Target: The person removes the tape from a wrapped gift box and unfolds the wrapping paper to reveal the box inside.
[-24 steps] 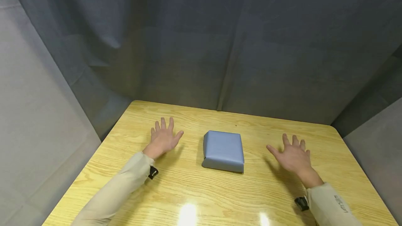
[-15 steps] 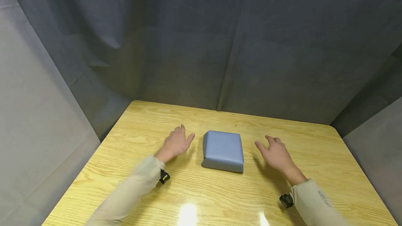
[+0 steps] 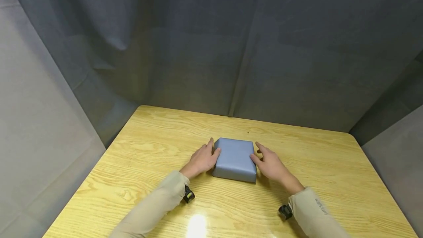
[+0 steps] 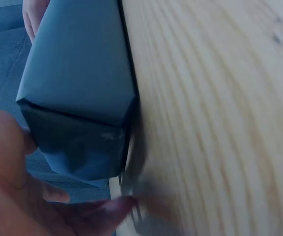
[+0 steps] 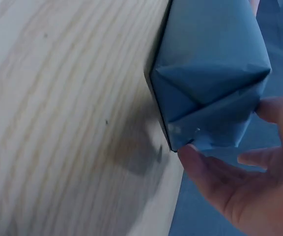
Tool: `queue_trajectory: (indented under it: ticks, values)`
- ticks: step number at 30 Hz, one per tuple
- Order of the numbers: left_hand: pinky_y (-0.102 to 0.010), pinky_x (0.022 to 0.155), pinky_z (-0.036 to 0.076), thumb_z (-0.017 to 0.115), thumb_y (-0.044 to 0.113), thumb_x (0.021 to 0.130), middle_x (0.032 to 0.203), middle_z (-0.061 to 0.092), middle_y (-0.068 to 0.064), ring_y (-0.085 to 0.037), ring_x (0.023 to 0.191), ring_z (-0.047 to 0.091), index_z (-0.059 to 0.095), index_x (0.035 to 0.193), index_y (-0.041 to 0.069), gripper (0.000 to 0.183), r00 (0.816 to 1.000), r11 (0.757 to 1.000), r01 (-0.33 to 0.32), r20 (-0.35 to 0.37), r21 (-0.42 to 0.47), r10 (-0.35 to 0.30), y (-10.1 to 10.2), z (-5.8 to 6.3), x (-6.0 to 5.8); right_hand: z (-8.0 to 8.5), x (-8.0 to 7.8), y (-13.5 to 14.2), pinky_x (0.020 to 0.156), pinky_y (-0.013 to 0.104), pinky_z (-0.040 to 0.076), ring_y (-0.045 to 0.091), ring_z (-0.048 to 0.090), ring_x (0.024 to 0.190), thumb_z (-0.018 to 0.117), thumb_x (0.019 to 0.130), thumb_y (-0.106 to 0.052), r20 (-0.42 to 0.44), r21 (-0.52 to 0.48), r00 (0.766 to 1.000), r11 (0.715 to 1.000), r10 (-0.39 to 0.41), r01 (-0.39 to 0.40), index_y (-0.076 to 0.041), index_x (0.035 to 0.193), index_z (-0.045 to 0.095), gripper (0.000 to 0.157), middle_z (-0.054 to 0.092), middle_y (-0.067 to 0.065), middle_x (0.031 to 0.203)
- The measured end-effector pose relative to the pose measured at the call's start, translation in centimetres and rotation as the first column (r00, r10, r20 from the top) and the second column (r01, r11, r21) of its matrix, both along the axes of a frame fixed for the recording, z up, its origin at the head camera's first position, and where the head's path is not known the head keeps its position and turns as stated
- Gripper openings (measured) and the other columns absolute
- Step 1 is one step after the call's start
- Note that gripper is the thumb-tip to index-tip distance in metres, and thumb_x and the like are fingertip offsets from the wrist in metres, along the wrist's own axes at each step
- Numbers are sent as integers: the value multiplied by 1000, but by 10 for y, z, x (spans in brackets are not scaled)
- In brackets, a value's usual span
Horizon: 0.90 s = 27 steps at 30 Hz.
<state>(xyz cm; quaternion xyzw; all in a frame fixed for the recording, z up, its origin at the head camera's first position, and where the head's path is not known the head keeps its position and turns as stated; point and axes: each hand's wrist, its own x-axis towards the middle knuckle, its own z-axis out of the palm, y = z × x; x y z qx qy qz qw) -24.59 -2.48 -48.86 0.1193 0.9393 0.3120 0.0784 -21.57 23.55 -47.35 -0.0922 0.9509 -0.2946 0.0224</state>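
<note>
A flat box wrapped in blue-grey paper [image 3: 235, 159] lies on the wooden table, between the two hands. At its left side is the left hand [image 3: 202, 159], thumb by the top edge and fingers stretched along the side. In the left wrist view, a left fingertip [image 4: 124, 204] is low near the tabletop, a little off the wrapped end. The right hand [image 3: 271, 163] is at the opposite side, its thumb by the top edge. The right wrist view shows a right fingertip [image 5: 186, 150] at the box's bottom corner, beside the folded paper end [image 5: 210, 108].
The light wooden table [image 3: 148, 194] has rounded far corners. Dark grey curtain [image 3: 198, 47] hangs behind it, and paler panels [image 3: 43, 120] flank the sides. A black strap buckle [image 3: 189, 194] sits at the left cuff, another buckle [image 3: 285, 212] at the right.
Both hands have come inward from spread positions, the left moving right and the right moving left, up to the box's sides. Their splayed fingers have drawn closer together. The box has not visibly moved.
</note>
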Motion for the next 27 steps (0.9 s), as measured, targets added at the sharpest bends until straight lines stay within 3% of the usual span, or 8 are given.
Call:
queue_trajectory:
  ticks: [9,16,21,27]
  values:
    - [-45,105,32,38,45,99,148,34,-16,-33,133,35,22,151,9,66,997,988,23,65,153,-33,6,2,3,-3,4,-9,80,44,51,34,61,103,46,99,-37,51,-52,999,999,14,-11,0,149,24,66,49,26,132]
    - [-42,106,30,48,35,97,152,25,-16,-29,136,30,13,152,6,71,995,956,37,82,292,-63,8,11,6,9,6,-17,79,41,52,32,60,105,55,96,-27,63,-119,998,993,-19,26,0,150,18,71,45,26,136]
    - [-41,107,29,54,28,94,154,22,-13,-26,137,27,10,153,10,76,999,937,33,10,346,-38,9,16,6,16,9,-22,78,42,53,36,58,107,62,91,-19,-38,-154,998,987,-47,40,0,150,13,80,45,24,134]
    - [-44,101,37,60,22,91,153,23,-10,-28,135,31,13,153,12,79,999,915,35,-43,402,-20,10,16,8,19,15,-23,77,40,54,37,57,107,66,87,-10,-165,-187,985,982,-45,14,2,149,15,81,43,25,131]
